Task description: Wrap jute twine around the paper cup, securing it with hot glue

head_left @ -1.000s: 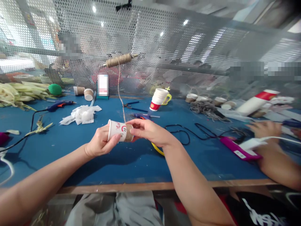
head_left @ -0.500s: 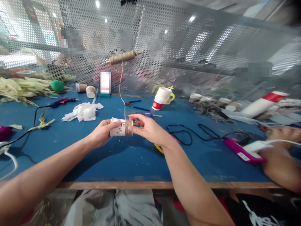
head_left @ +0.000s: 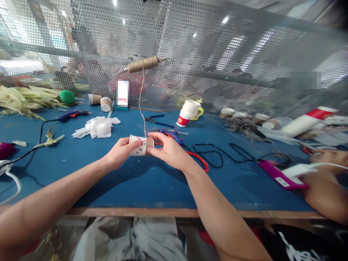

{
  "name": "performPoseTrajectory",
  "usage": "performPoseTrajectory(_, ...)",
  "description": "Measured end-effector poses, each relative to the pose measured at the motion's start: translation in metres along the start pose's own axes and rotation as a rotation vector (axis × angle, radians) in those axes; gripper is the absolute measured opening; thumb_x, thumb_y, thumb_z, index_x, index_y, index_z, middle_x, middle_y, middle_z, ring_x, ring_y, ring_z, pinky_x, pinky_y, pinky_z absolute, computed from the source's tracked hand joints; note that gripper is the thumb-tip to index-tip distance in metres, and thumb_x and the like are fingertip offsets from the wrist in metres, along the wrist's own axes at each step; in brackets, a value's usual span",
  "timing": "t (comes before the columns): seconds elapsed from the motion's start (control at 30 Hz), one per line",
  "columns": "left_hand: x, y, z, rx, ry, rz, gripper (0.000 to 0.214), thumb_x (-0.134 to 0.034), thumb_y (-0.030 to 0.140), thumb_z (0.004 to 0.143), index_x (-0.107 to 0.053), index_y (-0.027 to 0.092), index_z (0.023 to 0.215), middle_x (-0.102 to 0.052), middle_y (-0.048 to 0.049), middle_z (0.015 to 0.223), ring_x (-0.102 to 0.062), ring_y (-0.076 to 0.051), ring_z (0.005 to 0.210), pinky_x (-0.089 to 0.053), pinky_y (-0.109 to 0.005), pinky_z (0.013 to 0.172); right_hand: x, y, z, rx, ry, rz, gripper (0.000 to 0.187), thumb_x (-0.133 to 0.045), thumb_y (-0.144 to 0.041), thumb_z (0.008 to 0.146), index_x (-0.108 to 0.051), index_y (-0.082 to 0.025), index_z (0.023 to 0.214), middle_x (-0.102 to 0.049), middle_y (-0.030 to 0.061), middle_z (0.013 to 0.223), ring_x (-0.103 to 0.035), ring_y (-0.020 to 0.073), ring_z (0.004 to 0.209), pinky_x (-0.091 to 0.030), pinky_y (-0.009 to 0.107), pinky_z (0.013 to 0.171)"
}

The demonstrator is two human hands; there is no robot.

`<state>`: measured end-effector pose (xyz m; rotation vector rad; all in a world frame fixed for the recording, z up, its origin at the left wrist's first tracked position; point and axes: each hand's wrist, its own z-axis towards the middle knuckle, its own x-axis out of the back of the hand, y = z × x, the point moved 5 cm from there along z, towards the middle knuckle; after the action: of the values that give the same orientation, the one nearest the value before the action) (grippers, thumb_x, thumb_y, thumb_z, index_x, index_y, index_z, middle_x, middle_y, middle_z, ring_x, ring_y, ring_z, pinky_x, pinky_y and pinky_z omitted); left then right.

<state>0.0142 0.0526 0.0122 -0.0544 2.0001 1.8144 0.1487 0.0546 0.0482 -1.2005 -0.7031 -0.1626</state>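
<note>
A white paper cup [head_left: 138,148] lies sideways between my hands, its right end wrapped in brown twine. My left hand [head_left: 119,153] is closed around the cup's left end, thumb on the printed side. Fingers and thumb of my right hand [head_left: 166,149] pinch the twine-wrapped end. From there a strand of twine [head_left: 140,105] runs up to a spool of twine [head_left: 143,64] on a stick at the mesh screen. Behind my right hand lie a blue glue gun [head_left: 172,135] and red-handled scissors [head_left: 202,161], partly hidden.
Pliers [head_left: 160,119] and a stack of paper cups [head_left: 187,112] stand beyond my hands. White crumpled plastic [head_left: 96,127] and another glue gun [head_left: 72,115] are to the left. A purple power strip [head_left: 282,175], black cable and another person's arm [head_left: 324,192] are at right.
My right hand and forearm have shifted slightly left, showing more of the red scissors handle and the blue glue gun. Both hands keep hold of the cup.
</note>
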Motion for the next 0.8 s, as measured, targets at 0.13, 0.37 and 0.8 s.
performPoseTrajectory(0.13,0.0007,-0.0012,0.0003,-0.022,-0.003,0.052,0.031,-0.066,0.032,0.065,-0.066,0.007,0.084,-0.068,-0.0065,0.072,-0.058,-0.012,0.063,-0.042,-0.024,0.064,-0.0011,-0.0001,-0.0002,-0.010,0.007,0.002,0.045,-0.059,-0.021,0.070,-0.049,-0.017,0.114,-0.057,0.0110,0.109,-0.056,0.0217,0.097,-0.045,0.039,0.084)
performPoseTrajectory(0.37,0.0001,-0.0001,0.0004,-0.038,-0.011,0.102,0.034,-0.066,0.036,0.065,-0.066,0.008,0.085,-0.068,-0.0057,0.072,-0.058,-0.012,0.064,-0.042,-0.023,0.064,-0.0025,0.0018,0.0007,-0.027,0.021,0.003,0.044,-0.059,-0.021,0.069,-0.049,-0.015,0.111,-0.058,0.0110,0.107,-0.057,0.0209,0.096,-0.045,0.037,0.085)
performPoseTrajectory(0.8,-0.0019,0.0016,-0.0024,-0.051,-0.003,0.203,0.036,-0.063,0.037,0.067,-0.065,0.008,0.088,-0.069,-0.0077,0.080,-0.060,-0.014,0.068,-0.043,-0.025,0.068,-0.0009,0.0033,0.0025,-0.060,0.027,0.071,0.036,-0.059,-0.020,0.069,-0.051,-0.014,0.104,-0.059,0.0108,0.105,-0.057,0.0191,0.092,-0.047,0.036,0.082)
